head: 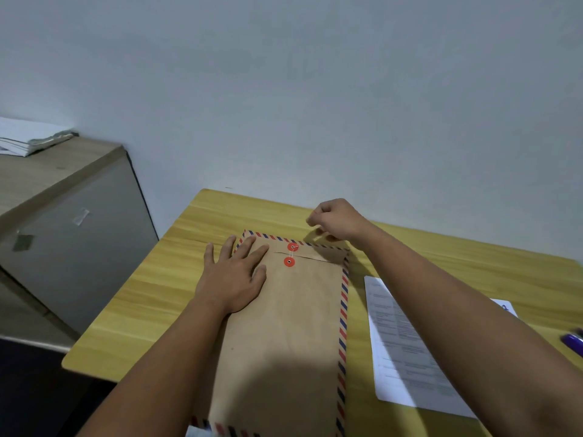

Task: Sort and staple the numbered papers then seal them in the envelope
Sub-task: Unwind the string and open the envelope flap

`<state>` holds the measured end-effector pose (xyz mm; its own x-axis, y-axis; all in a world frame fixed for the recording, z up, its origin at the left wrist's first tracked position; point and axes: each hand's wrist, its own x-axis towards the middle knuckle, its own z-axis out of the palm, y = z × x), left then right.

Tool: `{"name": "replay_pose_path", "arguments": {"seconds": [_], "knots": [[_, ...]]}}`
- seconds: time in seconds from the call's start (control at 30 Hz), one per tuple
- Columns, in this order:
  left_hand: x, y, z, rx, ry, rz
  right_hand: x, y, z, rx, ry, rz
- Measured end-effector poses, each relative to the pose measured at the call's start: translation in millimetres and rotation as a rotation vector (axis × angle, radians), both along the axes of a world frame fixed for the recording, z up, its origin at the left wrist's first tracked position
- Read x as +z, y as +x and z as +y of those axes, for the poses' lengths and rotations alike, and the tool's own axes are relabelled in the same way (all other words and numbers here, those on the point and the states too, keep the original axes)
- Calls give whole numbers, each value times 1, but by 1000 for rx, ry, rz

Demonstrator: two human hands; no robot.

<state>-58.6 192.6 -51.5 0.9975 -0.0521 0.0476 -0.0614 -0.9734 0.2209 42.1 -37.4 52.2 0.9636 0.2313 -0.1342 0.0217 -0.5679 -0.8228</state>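
Observation:
A brown envelope (293, 326) with a red-and-blue striped border lies lengthwise on the yellow wooden table (148, 298). Its flap is folded down, and two red string buttons (291, 254) sit one above the other near the far end, with a thin white string between them. My left hand (235, 279) presses flat on the envelope's upper left, fingers spread. My right hand (336, 220) hovers just beyond the envelope's far right corner, fingers pinched together as if on the string's end, which is too thin to make out. A printed white sheet (400, 348) lies to the right, partly under my right forearm.
A purple object (572, 340) lies at the table's right edge. A grey cabinet (72, 234) with a wooden top stands to the left, carrying a stack of white papers (28, 140). A pale wall runs behind the table.

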Motion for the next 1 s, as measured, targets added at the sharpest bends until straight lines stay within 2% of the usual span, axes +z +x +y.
{"name": "replay_pose_path", "arguments": {"seconds": [0.17, 0.33, 0.4, 0.5, 0.57, 0.63, 0.73, 0.9, 1.0], "knots": [[1, -1, -1, -1, 8, -9, 0, -30, 33, 174, 397, 298], [-2, -1, 0, 9, 12, -12, -24, -47, 28, 347, 293, 539], [-1, 0, -1, 13, 10, -9, -27, -47, 17, 298, 188, 440], [-1, 0, -1, 12, -1, -13, -22, -31, 2, 283, -294, -10], [0, -1, -1, 10, -2, -14, -19, -21, -4, 298, -561, -138], [0, -1, -1, 9, 0, -17, -16, -14, -4, 332, -742, -217], [0, -1, 0, 8, 1, -16, -10, -11, 2, 372, -777, -264], [0, -1, -1, 10, 4, -20, -11, -4, 23, 406, -740, -162], [0, -2, -1, 7, -1, -22, -10, -2, 39, 352, -830, -228]]}}
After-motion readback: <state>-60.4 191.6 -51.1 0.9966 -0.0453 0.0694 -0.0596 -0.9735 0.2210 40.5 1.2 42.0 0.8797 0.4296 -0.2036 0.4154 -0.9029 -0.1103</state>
